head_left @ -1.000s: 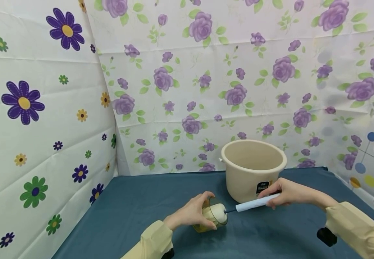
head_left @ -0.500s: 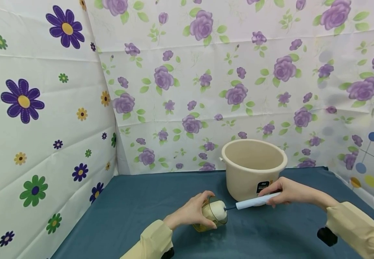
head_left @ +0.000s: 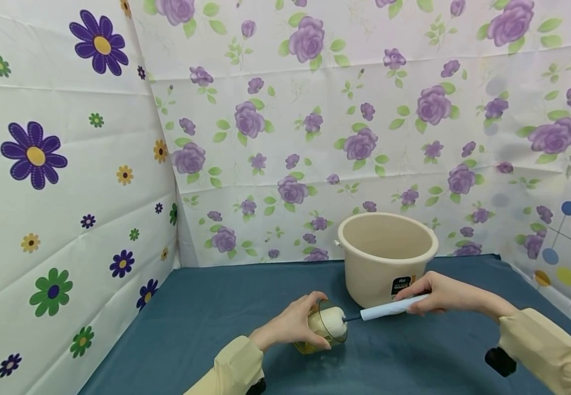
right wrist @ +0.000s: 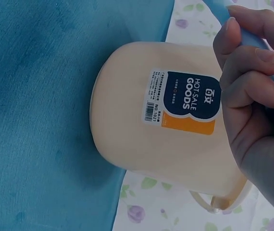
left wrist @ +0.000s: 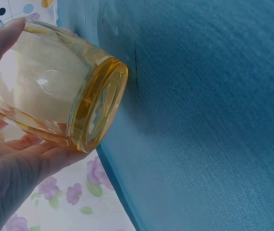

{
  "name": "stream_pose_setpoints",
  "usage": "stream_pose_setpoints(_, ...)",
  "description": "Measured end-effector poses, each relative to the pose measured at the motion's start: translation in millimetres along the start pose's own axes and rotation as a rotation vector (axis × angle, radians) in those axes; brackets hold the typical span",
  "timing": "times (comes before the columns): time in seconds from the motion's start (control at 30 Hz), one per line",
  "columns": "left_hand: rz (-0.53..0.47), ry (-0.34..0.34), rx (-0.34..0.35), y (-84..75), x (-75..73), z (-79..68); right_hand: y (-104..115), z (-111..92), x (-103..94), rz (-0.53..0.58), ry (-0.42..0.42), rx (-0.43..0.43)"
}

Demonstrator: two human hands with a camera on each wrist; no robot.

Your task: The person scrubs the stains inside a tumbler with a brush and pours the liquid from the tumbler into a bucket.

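Observation:
My left hand (head_left: 292, 322) grips an amber drinking glass (head_left: 309, 348), tipped on its side with its mouth toward the right. The white sponge head (head_left: 335, 322) of a cup brush sits inside the glass, its end showing at the mouth. A thin dark stem joins it to a light blue handle (head_left: 384, 310). At the handle's far end, my right hand (head_left: 436, 292) holds it between thumb and fingers. In the left wrist view the thick base of the glass (left wrist: 98, 103) faces the camera, with thumb and fingers on opposite sides. The right wrist view shows curled fingers (right wrist: 252, 96) around the handle.
A beige bucket (head_left: 364, 274) with a dark and orange label (right wrist: 190, 103) stands upright just behind the brush handle. Blue cloth (head_left: 216, 312) covers the table. Flower-printed sheets (head_left: 266, 164) hang at the back and the left side; a dotted sheet is on the right.
The brush handle has shifted only very slightly at its stem end. Both hands keep their holds, and the glass and bucket stay where they were.

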State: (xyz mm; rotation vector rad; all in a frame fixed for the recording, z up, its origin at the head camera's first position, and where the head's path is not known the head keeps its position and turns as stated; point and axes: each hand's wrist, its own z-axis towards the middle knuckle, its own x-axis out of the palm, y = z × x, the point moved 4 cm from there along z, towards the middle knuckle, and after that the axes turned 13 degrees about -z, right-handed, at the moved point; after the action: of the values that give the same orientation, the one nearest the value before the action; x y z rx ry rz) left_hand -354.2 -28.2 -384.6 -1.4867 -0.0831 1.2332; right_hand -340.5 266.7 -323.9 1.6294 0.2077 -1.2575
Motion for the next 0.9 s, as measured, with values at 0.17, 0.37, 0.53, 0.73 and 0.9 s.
stream_pose_setpoints(0.17,0.001,0.001,0.001,0.1,-0.2,0.0,0.9,0.9,-0.2,0.000,0.001,-0.009)
stream_pose_setpoints(0.37,-0.009,0.003,-0.014,0.3,-0.4,-0.5,-0.4,1.4,0.3,0.020,0.006,0.000)
stream_pose_setpoints(0.53,-0.013,0.005,-0.011,0.1,-0.7,-0.1,-0.6,1.8,0.2,0.049,0.015,0.003)
stream_pose_setpoints(0.73,-0.011,0.006,-0.016,-0.5,-0.5,0.4,-1.1,2.3,0.3,0.045,0.019,0.009)
stream_pose_setpoints(0.9,-0.006,0.005,-0.020,-0.1,-0.2,0.1,-0.1,3.1,0.8,0.052,0.022,0.007)
